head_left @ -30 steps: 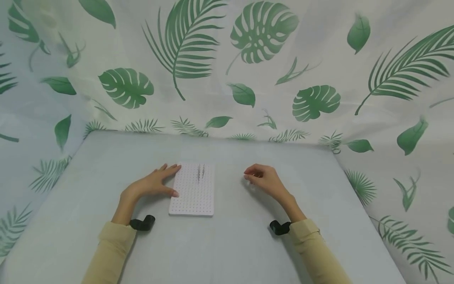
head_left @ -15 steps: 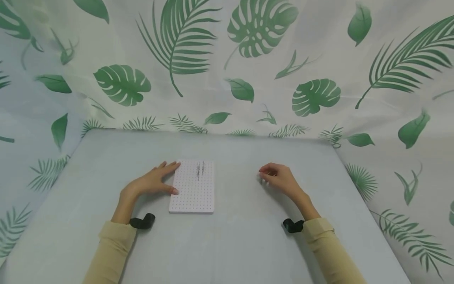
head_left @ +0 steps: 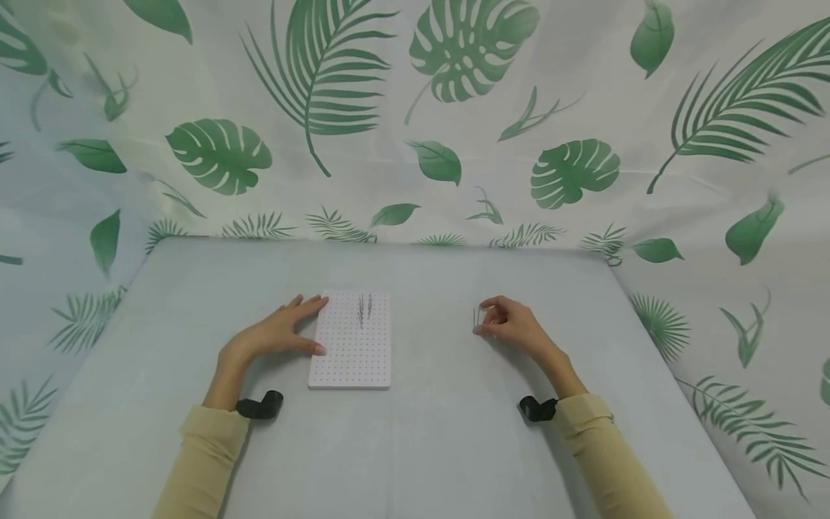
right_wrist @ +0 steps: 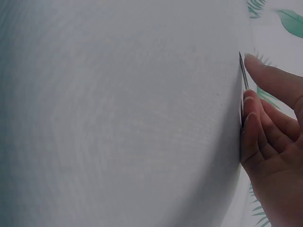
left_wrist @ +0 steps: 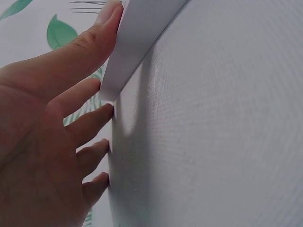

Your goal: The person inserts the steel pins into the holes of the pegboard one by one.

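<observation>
In the head view a white pegboard (head_left: 350, 353) with rows of small holes lies left of centre. Several thin dark metal pins (head_left: 361, 310) stand up from its far part. My left hand (head_left: 275, 335) is spread at its left edge, thumb on the near part and a fingertip by the far corner. The left wrist view has the thumb against the board's side (left_wrist: 135, 40). To the right, my right hand (head_left: 515, 324) is at the table, thumb and forefinger parted beside a few loose thin pins (head_left: 475, 321). Those pins (right_wrist: 244, 71) lie along its fingertips in the right wrist view.
A pale cloth-covered table (head_left: 415, 447) spreads under both hands. Behind it and at the sides hangs a white curtain (head_left: 382, 173) printed with green leaves. Black wrist cameras sit on the left wrist (head_left: 261, 406) and the right wrist (head_left: 538, 409).
My right hand has moved right, away from the pegboard, and its thumb and forefinger have parted, leaving thin pins in view beside them. My left hand stays on the board. The head view has shifted slightly.
</observation>
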Motion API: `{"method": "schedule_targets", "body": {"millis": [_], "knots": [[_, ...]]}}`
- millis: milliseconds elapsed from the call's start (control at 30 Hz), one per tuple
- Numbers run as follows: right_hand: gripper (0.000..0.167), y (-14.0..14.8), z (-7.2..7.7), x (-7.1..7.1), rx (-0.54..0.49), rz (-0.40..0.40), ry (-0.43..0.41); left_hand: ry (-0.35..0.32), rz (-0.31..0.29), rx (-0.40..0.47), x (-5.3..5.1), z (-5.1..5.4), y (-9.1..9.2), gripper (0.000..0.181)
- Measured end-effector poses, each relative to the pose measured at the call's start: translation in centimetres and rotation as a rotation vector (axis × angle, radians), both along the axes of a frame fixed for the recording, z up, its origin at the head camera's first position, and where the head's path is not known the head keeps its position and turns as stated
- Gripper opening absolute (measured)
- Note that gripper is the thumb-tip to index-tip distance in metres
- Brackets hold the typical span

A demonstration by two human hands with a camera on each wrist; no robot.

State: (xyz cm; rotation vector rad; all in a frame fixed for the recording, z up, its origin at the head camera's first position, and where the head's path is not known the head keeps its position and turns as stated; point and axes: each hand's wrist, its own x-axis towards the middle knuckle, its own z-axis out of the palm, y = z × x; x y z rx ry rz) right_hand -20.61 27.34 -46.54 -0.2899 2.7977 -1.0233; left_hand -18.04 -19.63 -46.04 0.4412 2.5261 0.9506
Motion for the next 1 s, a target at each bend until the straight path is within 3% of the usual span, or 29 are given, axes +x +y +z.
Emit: {"method": "schedule_targets", "body": {"millis": [367,667,1000], "knots": [[0.06,-0.12,-0.41,0.25,0.003,0.004,0.009,0.009,-0.002,0.002,0.13,0.21,-0.01,0.1],[0.051,-0.13,-0.87,0.07,0.02,-0.018,0.026,0.005,-0.003,0.01,0.13,0.04,0.09,0.1],[0.048,-0.13,-0.8,0.06,0.015,-0.019,0.024,-0.004,0.002,0.019,0.32,0.58,0.16,0.1]]}}
